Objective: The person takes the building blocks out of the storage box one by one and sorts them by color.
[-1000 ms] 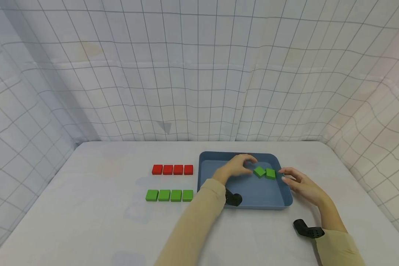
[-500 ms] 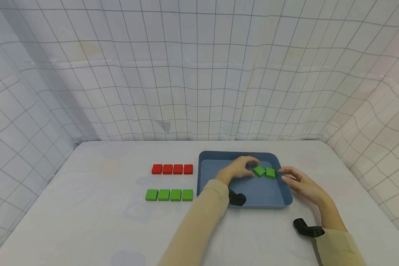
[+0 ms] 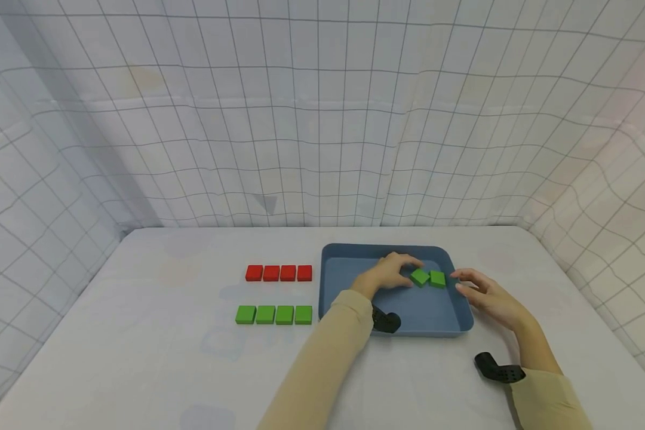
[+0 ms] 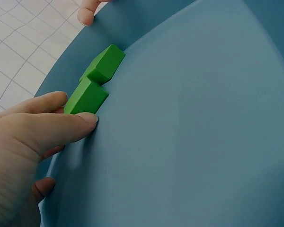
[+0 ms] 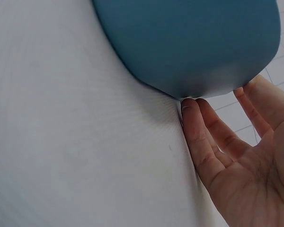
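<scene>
In the head view my left hand (image 3: pixel 390 272) reaches into the blue tray (image 3: pixel 414 325). It pinches a green block (image 3: pixel 420 277) lightly at one end, with the thumb on the near side and a finger on the far side. The left wrist view shows the thumb (image 4: pixel 80 124) against the lower edge of that green block (image 4: pixel 87 97). Corner to corner beyond it lies a second green block (image 3: pixel 438 279). My right hand (image 3: pixel 491 301) is outside the tray's right wall; in the right wrist view its loosely bent fingertips (image 5: pixel 191 109) rest at the tray's outer side (image 5: pixel 194 52).
Left of the tray, a row of several red blocks (image 3: pixel 279 273) lies on the white table (image 3: pixel 140 334). A row of several green blocks (image 3: pixel 274 315) lies in front of it. Gridded white cloth (image 3: pixel 322 149) surrounds the table at the back and sides.
My left hand has moved slightly right, closer around the nearer green block. That block has hardly shifted. The right hand has stayed at the tray's side.
</scene>
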`<state>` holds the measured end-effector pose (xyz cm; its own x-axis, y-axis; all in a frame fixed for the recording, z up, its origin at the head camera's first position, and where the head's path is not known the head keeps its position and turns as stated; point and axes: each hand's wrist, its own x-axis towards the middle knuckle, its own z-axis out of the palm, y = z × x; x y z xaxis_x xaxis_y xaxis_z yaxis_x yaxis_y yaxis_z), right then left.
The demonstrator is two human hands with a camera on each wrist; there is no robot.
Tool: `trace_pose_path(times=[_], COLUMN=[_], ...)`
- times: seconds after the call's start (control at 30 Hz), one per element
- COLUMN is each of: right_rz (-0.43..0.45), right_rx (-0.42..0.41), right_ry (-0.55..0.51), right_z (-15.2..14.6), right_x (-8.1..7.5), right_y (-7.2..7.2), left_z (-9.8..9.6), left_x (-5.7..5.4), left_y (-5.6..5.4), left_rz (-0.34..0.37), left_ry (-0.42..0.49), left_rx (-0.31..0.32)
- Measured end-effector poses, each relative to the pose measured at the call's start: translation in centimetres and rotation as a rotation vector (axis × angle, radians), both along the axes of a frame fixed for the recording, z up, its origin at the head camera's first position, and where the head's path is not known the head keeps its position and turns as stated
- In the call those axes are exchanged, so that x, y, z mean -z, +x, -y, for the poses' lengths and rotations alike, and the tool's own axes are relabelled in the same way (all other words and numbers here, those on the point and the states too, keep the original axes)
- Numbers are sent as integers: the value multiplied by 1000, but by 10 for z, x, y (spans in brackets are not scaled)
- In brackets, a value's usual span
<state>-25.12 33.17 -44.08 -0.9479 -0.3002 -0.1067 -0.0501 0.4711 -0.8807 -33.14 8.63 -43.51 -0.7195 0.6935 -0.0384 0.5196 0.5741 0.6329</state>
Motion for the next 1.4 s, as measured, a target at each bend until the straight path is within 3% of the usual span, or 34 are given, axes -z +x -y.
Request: trace_pose_path(times=[0.6, 0.97, 1.17, 1.4], right_rz=[-15, -1, 12, 18], right_rx=[3, 11, 11, 19], right_ry=[24, 14, 10, 4], right_z=[1, 2, 0, 1], right_x=[-3, -3, 0, 0], right_y=[1, 0, 0, 0], left_z=[1, 7, 10, 17], left_x=[-1, -6, -7, -14], left_y=[2, 2, 2, 4], left_rz=[-44, 60, 63, 42], left_ry=[8, 182, 226, 281], left_rx=[-17, -52, -56, -21])
